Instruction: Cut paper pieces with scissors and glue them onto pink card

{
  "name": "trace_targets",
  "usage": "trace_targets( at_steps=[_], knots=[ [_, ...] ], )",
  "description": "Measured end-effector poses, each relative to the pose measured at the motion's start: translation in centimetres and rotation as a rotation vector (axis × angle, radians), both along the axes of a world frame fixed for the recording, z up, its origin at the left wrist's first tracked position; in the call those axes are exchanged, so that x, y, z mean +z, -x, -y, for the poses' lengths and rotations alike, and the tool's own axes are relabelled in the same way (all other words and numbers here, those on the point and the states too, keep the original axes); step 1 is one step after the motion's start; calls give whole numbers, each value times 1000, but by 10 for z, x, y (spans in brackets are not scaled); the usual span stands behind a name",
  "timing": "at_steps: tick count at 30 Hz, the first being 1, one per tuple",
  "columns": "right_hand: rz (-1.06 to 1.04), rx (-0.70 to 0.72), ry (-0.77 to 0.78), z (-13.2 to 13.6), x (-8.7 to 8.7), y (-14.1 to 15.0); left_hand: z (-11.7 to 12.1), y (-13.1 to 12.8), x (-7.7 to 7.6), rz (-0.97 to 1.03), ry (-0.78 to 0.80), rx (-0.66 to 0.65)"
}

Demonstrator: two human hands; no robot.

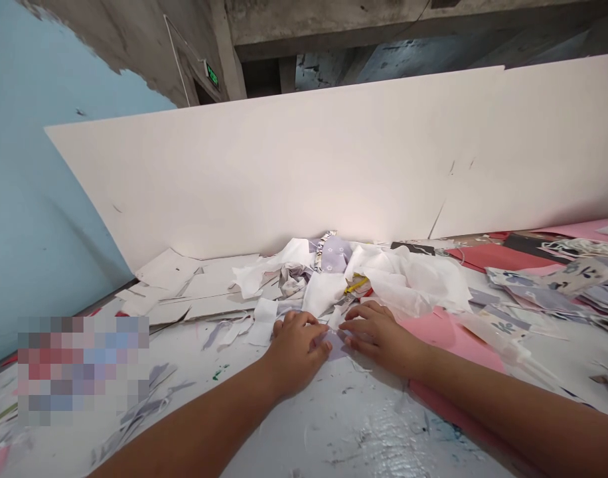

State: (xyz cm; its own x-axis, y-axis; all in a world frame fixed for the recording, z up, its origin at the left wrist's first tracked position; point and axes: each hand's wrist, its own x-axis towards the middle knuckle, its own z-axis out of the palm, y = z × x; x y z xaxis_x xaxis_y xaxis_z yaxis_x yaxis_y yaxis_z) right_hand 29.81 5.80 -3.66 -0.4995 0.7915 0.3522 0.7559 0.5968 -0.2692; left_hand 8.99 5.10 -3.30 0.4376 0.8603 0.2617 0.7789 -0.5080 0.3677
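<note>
A paint-flecked white table (pixel 334 425) is butting against a tall white board (pixel 304 166), with a blue wall (pixel 35 199) rising at left and a pink sheet (pixel 448 345) lying among heaped scraps. The left hand (pixel 297 352) and right hand (pixel 378 338) are resting on a lilac scrap (pixel 338 345) between them, fingers slightly apart, not clamped. The hands are hiding most of it, and a blurred patch (pixel 82 370) is covering part of the table.

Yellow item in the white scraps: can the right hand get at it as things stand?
Probably yes. The right hand, resting beside the lilac fabric piece, lies just in front of the yellow item. Nothing rigid appears in the way, though the white fabric scraps crowd it and may need pushing aside.
</note>
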Motion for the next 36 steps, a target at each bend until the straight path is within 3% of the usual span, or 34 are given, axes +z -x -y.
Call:
trace_targets(
  at_steps=[6,14,29,36],
  knots=[
    [-26,-16,-37,-5,-2,-1,-1,-1,-2,7,-3,47],
    [16,86,-26,6,4,5,4,0,2,-17,-41,-110],
    [219,194,-163,16,17,20,2,-1,5,8,-13,-58],
    [409,270,-293,16,21,23,0,-1,3,128,-24,30]
  ],
)
